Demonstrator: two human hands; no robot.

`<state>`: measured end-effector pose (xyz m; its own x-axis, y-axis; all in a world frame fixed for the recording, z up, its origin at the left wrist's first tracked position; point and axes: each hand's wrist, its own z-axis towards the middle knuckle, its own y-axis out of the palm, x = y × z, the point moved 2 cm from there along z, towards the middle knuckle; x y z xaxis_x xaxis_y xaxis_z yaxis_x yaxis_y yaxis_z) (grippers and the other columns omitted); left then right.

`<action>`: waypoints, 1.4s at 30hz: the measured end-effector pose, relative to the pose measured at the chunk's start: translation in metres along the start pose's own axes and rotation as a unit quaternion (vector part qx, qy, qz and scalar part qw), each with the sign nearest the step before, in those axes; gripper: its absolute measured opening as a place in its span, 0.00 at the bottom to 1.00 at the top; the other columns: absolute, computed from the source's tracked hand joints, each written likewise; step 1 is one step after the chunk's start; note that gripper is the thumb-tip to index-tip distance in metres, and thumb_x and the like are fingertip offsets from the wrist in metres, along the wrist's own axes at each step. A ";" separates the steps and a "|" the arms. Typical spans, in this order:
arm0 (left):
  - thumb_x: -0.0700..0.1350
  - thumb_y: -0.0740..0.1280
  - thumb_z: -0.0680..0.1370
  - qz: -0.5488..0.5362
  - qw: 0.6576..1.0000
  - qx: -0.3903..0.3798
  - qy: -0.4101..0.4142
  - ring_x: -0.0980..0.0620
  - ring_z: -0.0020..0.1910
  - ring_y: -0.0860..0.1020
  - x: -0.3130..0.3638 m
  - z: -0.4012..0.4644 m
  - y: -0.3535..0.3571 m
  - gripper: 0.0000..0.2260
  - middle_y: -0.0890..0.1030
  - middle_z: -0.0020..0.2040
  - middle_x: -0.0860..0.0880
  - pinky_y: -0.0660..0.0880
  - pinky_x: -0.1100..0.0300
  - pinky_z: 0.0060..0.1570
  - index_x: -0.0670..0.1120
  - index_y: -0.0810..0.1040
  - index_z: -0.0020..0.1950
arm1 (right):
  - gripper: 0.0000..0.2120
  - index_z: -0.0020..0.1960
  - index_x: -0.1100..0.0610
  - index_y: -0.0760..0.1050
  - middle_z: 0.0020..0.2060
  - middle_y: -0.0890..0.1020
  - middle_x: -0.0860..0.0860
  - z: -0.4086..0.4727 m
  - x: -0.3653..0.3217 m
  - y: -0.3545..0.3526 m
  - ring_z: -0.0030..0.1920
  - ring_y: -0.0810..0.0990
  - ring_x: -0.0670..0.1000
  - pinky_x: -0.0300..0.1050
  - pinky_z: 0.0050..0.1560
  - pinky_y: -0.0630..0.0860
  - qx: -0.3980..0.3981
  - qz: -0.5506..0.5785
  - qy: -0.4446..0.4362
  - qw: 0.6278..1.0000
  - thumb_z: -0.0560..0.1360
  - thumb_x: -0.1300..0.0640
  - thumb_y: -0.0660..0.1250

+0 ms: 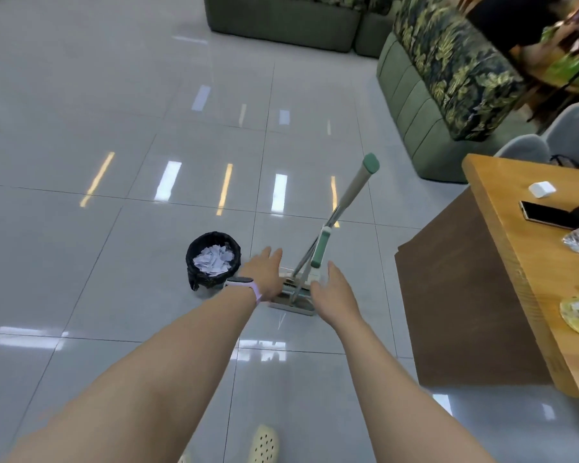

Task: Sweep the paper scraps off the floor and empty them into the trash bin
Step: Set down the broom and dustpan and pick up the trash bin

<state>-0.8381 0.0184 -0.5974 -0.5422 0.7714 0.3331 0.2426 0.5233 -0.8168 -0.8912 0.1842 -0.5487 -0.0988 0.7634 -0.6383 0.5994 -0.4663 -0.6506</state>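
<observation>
A small black trash bin (194, 253) lined with a black bag stands on the grey tiled floor, with white paper scraps (213, 263) inside it. Just right of it a broom (350, 192) with a green-capped handle and a dustpan (293, 300) with a shorter green handle stand upright together. Both my arms are stretched forward. My left hand (264, 274), a lilac band on its wrist, is flat with straight fingers between bin and dustpan. My right hand (335, 290) is spread open at the dustpan's right side. Neither hand holds anything.
A wooden table (502, 228) at the right carries a phone (545, 214), a small white box and plastic bags. Green sofas (428, 105) with leaf-print cushions line the back and right. My pale shoe (263, 444) shows at the bottom.
</observation>
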 end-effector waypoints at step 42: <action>0.43 0.57 0.82 0.118 0.981 -0.090 -0.126 0.42 0.76 0.62 -0.512 0.261 0.018 0.32 0.51 0.82 0.46 0.68 0.47 0.68 0.44 0.45 0.82 | 0.29 0.82 0.54 0.47 0.80 0.51 0.54 0.384 -0.090 0.324 0.79 0.52 0.56 0.57 0.73 0.60 -0.157 -0.363 -0.013 0.918 0.84 0.50 0.52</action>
<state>-0.7660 -0.4612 -0.9057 -0.6302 0.7765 -0.0017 0.5113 0.4134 -0.7534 -0.9928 -0.2071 -0.8605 -0.5788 0.8099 -0.0948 0.5671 0.3163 -0.7605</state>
